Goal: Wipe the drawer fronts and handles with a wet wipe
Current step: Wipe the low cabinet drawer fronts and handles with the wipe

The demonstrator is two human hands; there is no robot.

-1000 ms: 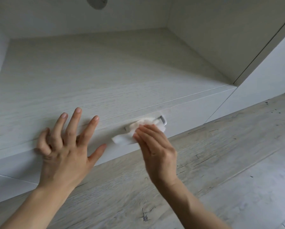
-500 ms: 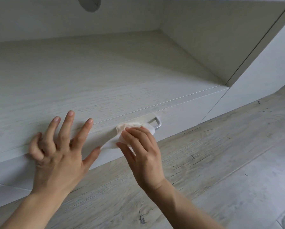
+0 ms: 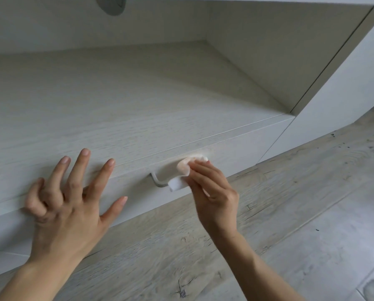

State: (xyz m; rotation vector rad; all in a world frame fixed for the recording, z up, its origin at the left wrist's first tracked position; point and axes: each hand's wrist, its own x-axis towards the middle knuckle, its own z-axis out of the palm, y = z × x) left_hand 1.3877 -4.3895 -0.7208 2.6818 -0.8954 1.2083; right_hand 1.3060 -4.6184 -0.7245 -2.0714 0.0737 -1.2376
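A pale wood-grain drawer front (image 3: 242, 148) runs low across a built-in cabinet just above the floor. Its metal handle (image 3: 157, 181) shows only at the left end; the rest is covered. My right hand (image 3: 212, 190) pinches a crumpled white wet wipe (image 3: 185, 171) and presses it against the right part of the handle. My left hand (image 3: 71, 200) rests flat with fingers spread on the drawer's top edge, left of the handle, holding nothing.
Above the drawer lies an open shelf recess (image 3: 121, 94) with a round cable hole (image 3: 111, 6) in its back wall. A white side panel (image 3: 342, 92) stands at the right. Grey wood-look floor (image 3: 290, 213) stretches in front.
My right hand has slid the wipe rightward along the handle, so the handle's left end now shows. The left hand stays on the drawer edge. The camera has shifted slightly.
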